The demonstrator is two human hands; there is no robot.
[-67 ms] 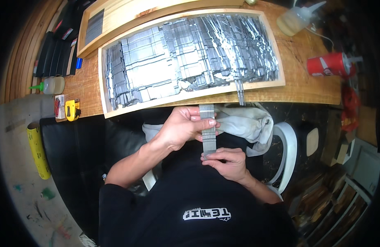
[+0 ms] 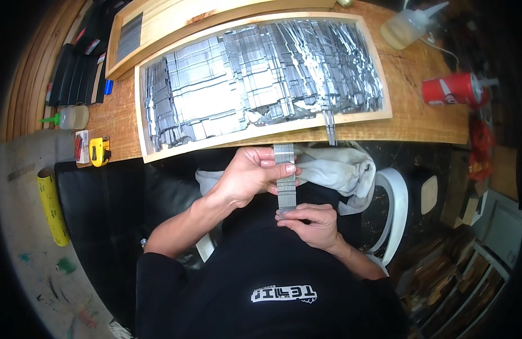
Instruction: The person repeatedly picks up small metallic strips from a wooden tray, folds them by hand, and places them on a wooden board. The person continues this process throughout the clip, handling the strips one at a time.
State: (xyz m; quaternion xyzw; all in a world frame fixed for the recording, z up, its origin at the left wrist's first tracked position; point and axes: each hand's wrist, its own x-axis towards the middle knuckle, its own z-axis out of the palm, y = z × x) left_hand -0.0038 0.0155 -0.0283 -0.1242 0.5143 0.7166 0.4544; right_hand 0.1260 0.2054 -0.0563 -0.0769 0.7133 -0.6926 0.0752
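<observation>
A long wooden workbench [image 2: 425,121] with a warm orange-brown top carries everything. On its middle lies a shallow, light wooden tray [image 2: 379,85] filled with many thin grey metal strips [image 2: 261,79]; a few strips hang over the front edge of the bench. Behind it, touching, lies a second flat wooden tray [image 2: 176,20]. At the left end stand black flat boxes [image 2: 74,70], a clear squeeze bottle with green tip [image 2: 69,117] and a small yellow tape measure [image 2: 99,151]. At the right end lie a second squeeze bottle with yellowish liquid [image 2: 408,25] and a red drink can [image 2: 452,90] on its side.
</observation>
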